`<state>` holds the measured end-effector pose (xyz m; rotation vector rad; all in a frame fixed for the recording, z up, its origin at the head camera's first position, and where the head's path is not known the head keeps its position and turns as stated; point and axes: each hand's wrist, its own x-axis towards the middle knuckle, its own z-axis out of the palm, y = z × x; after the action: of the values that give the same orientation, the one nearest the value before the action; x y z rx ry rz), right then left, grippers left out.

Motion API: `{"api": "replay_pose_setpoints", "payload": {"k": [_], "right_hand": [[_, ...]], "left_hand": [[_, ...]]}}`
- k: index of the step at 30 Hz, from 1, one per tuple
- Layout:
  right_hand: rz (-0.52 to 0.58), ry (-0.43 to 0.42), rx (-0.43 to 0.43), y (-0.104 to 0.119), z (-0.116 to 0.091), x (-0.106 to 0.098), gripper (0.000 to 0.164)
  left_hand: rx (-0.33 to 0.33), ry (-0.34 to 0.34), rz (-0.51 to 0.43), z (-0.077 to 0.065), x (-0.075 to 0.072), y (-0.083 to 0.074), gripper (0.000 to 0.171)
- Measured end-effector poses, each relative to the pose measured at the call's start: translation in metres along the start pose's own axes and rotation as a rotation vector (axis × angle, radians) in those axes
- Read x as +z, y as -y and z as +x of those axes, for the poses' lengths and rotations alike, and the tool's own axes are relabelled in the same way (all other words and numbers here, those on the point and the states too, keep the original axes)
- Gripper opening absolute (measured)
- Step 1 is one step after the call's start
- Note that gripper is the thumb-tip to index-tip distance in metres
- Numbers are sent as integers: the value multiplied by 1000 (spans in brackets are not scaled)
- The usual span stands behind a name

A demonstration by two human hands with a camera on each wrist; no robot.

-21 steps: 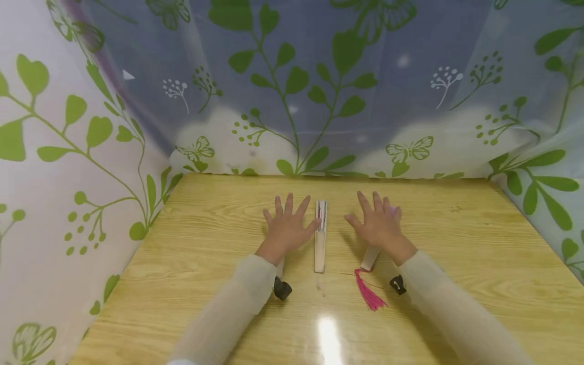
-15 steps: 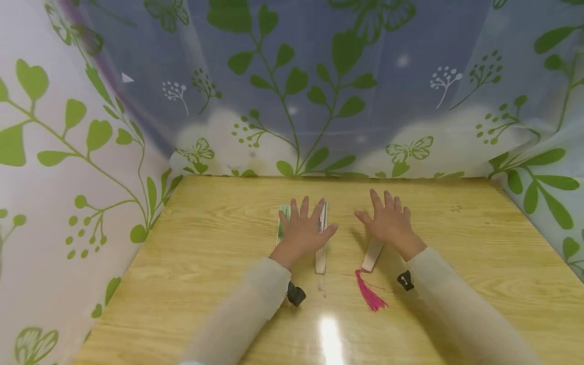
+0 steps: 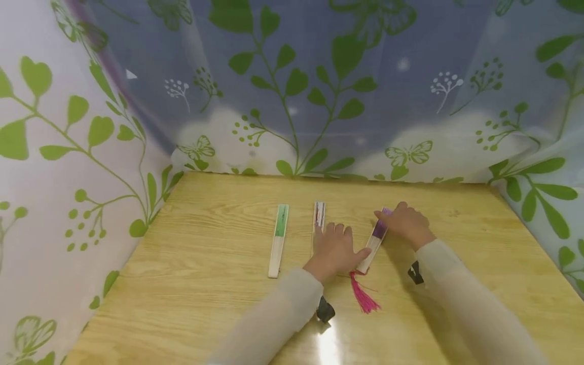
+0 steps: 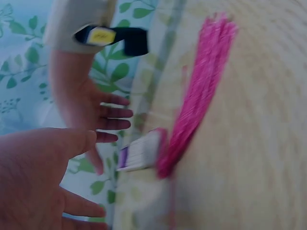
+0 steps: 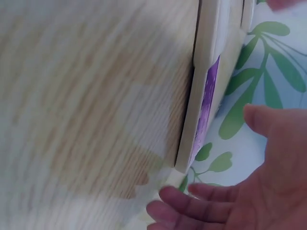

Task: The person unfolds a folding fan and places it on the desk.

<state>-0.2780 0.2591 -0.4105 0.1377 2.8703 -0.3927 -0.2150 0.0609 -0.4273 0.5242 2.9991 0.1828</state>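
Note:
Three folded hand fans lie side by side on the table. The purple fan (image 3: 376,238), with its pink tassel (image 3: 364,295), slants on the right. My right hand (image 3: 408,226) hovers at that fan's far end; in the right wrist view its thumb and fingers are spread beside the purple strip (image 5: 207,105), not gripping it. My left hand (image 3: 334,252) reaches over the middle fan (image 3: 319,214) and covers its lower half, thumb toward the purple fan's near end. The left wrist view shows the left fingers (image 4: 79,206) extended, holding nothing. A green fan (image 3: 278,241) lies to the left, untouched.
The wood-grain table (image 3: 191,304) meets a leaf-patterned curtain (image 3: 292,101) along its back edge, with similar cloth at both sides. Dark straps (image 3: 325,309) sit at both wrists. Light glares off the table's front middle.
My left hand has swept right and nearer, uncovering the green fan. The right hand has shifted right, revealing the purple fan's strip, and its fingers have bent. The purple fan and tassel have shifted slightly left.

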Motion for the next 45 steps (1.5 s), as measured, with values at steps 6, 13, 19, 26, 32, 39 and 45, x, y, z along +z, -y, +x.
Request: {"api": "replay_pose_setpoints", "payload": {"k": [6, 13, 19, 26, 32, 39, 45], "right_hand": [[-41, 103, 3, 1, 7, 1, 91], [-29, 75, 31, 12, 14, 5, 68], [-2, 43, 49, 17, 14, 6, 47], [4, 32, 27, 20, 13, 6, 42], [78, -51, 0, 25, 12, 10, 44], [210, -143, -80, 32, 11, 6, 47], [412, -193, -140, 45, 3, 1, 42]], "left_hand": [[-6, 6, 18, 4, 21, -11, 73], [-18, 21, 47, 8, 23, -17, 73], [-23, 37, 25, 9, 21, -24, 53], [-43, 9, -13, 8, 20, -24, 42], [-61, 5, -82, 6, 18, -18, 40], [-52, -38, -217, 3, 13, -7, 41], [4, -70, -487, -3, 12, 4, 35]]}}
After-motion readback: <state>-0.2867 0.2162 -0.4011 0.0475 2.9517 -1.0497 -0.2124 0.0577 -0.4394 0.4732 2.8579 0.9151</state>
